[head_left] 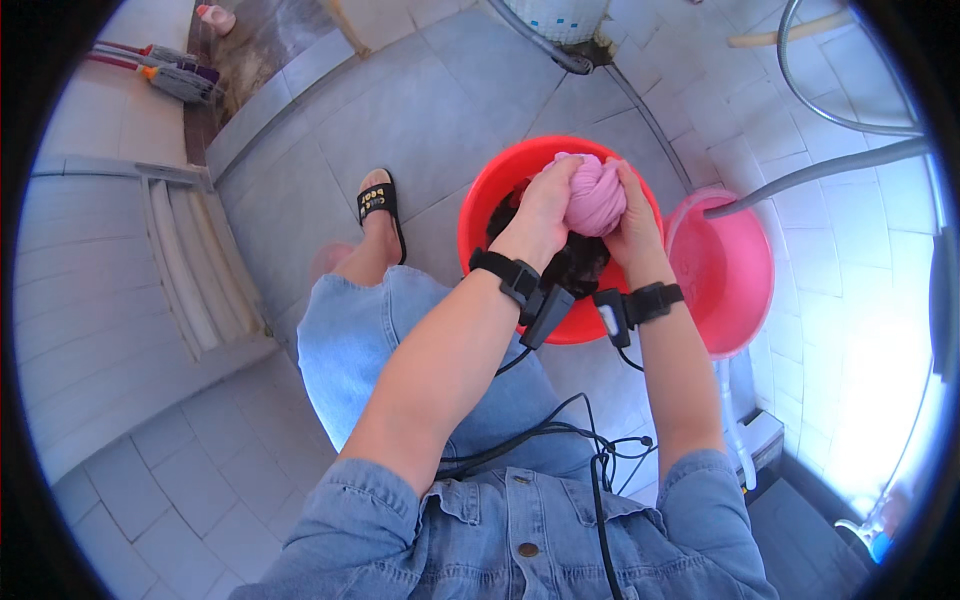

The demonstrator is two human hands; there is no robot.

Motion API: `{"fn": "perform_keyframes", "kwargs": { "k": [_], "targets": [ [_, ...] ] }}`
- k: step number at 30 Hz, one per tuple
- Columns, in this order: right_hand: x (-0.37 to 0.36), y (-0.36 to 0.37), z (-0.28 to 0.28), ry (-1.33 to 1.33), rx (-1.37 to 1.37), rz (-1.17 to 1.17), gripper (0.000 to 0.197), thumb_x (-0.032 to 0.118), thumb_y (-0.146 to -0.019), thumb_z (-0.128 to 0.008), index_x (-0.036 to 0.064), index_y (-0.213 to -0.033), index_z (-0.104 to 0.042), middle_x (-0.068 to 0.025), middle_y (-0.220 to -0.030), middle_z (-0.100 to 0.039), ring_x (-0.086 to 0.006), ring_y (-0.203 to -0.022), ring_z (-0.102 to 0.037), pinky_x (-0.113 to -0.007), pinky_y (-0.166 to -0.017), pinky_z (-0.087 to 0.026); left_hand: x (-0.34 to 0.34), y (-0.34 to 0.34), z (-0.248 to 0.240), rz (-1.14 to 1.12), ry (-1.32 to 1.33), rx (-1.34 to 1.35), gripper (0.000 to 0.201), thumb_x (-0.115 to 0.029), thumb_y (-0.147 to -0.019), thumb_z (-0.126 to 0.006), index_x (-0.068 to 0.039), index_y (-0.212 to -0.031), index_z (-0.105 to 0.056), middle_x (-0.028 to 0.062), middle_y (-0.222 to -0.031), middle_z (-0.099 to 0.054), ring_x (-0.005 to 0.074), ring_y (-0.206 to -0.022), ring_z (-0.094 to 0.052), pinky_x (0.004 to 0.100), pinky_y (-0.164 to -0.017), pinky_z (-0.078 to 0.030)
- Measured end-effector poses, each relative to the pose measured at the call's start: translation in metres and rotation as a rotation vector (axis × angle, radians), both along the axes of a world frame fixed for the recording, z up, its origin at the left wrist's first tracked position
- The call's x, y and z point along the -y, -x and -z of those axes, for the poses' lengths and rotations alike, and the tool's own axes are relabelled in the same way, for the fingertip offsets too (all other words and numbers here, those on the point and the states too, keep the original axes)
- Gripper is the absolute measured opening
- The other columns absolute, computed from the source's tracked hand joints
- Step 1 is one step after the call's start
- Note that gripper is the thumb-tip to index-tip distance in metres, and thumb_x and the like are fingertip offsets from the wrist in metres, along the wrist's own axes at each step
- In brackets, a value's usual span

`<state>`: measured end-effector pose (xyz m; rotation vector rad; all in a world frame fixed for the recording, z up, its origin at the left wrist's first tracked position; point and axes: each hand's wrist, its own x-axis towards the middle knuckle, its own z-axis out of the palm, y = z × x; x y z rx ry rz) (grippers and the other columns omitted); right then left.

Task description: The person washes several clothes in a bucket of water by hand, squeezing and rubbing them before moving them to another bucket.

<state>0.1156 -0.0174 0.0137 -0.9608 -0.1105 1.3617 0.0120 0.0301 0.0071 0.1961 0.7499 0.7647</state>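
Observation:
Between my two hands is a bunched-up pink cloth (594, 197), pressed into a round, twisted ball. My left hand (547, 203) wraps its left side, and my right hand (634, 222) closes round its right side. Both hands are over a red basin (482, 205). Inside the basin, below the ball, lies dark wet-looking fabric (577, 268), partly hidden by my hands and wrists. Each wrist wears a black strap with a small dark device on it.
A pink bucket (725, 290) stands right of the basin, with a grey hose (820, 178) reaching into it. Black cables (560, 428) cross my lap. My slippered foot (378, 205) rests on the grey tiled floor. Brushes (175, 75) lie at the far left.

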Motion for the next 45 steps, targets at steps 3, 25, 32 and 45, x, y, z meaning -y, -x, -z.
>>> {"fn": "perform_keyframes", "kwargs": {
  "k": [3,25,32,45],
  "targets": [
    [0.009,0.004,-0.025,-0.154,0.345,-0.099,0.04,0.009,-0.078,-0.062,0.0024,-0.116,-0.049,-0.0052,-0.105,-0.056,-0.0148,-0.098,-0.052,-0.029,-0.088,-0.042,-0.004,0.004,-0.007,0.09,-0.065,-0.094,0.027,-0.028,-0.089,-0.047,-0.005,-0.101,-0.054,0.0086,-0.098,-0.058,0.0208,-0.092,-0.056,0.0386,-0.079,-0.048],
    [0.008,-0.003,0.01,0.261,-0.027,-0.243,0.019,0.015,-0.081,-0.051,0.0039,-0.096,-0.056,-0.0074,-0.09,-0.06,-0.0186,-0.081,-0.059,-0.033,-0.072,-0.048,0.019,-0.008,-0.006,0.045,-1.148,-1.043,0.02,-0.019,-0.066,-0.061,-0.001,-0.074,-0.062,0.02,-0.068,-0.058,0.0329,-0.063,-0.058,0.0373,-0.059,-0.047],
    [0.035,-0.021,0.019,0.34,0.31,-0.298,0.033,0.026,-0.081,-0.056,0.011,-0.111,-0.053,-0.0069,-0.105,-0.055,-0.0206,-0.094,-0.052,-0.032,-0.077,-0.044,0.0,0.014,-0.001,0.339,-1.077,-1.115,0.022,-0.021,-0.065,-0.064,-0.004,-0.078,-0.064,0.0155,-0.071,-0.062,0.0294,-0.07,-0.061,0.0363,-0.064,-0.049],
    [0.022,-0.034,0.022,0.258,0.246,-0.234,0.043,0.002,-0.073,-0.055,0.0063,-0.115,-0.049,-0.0058,-0.104,-0.057,-0.0212,-0.095,-0.055,-0.035,-0.085,-0.046,-0.013,0.028,-0.033,0.53,-0.898,-0.268,0.019,-0.001,-0.062,-0.051,-0.006,-0.052,-0.036,-0.0059,-0.054,-0.035,0.0048,-0.052,-0.032,0.0239,-0.047,-0.024]
  ]
}}
